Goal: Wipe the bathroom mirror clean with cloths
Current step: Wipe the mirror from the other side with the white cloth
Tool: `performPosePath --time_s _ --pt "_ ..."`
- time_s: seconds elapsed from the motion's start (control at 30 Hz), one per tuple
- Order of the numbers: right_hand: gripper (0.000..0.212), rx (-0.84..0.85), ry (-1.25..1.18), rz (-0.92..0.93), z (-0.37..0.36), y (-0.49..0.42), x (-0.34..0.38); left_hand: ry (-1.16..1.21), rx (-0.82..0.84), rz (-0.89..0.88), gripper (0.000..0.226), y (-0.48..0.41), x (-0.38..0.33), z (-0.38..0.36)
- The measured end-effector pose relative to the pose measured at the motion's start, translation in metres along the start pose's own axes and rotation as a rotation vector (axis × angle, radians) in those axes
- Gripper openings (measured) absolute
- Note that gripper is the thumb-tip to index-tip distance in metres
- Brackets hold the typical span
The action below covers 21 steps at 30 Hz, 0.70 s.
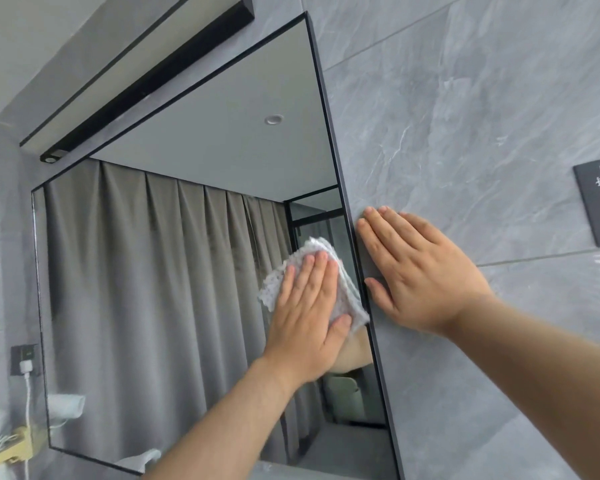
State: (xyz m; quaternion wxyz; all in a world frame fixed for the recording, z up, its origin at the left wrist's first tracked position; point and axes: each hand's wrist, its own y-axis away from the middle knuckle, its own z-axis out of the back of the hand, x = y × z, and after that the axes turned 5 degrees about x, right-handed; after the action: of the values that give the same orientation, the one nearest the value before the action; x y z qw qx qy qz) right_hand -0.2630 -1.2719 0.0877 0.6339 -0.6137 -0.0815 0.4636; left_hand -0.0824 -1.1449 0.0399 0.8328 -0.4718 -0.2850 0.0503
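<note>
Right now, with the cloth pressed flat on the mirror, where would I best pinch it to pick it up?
Probably the folded top edge of the cloth, which sticks out past the fingertips of the left hand. Come from above: the right side is crowded by the frame of the mirror and the right hand flat on the wall.

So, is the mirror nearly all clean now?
Hard to tell what is done: the mirror shows no clear smears, but no wiped patch stands out either. In hand: the left hand presses a cloth flat on the glass near its right edge, and the right hand rests flat on the wall. Left, probably: the rest of the glass.
</note>
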Motion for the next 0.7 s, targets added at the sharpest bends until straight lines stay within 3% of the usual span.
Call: performPosePath --time_s 0.17,0.37,0.47,0.7 --pt "0.068 -0.036 -0.018 -0.031 0.000 0.000 0.002 0.005 -0.058 0.031 0.075 -0.079 0.035 0.029" --pt "0.065 0.001 0.000 -0.020 0.002 -0.002 0.002 -0.039 0.042 0.033 0.074 -0.143 0.069 0.074" --pt "0.064 0.014 0.000 -0.026 0.003 -0.002 0.002 -0.017 0.098 0.011 0.074 -0.138 0.068 0.078" --pt "0.063 0.001 0.001 -0.027 0.003 -0.003 0.002 0.032 0.062 -0.045 0.082 -0.049 0.035 0.036"
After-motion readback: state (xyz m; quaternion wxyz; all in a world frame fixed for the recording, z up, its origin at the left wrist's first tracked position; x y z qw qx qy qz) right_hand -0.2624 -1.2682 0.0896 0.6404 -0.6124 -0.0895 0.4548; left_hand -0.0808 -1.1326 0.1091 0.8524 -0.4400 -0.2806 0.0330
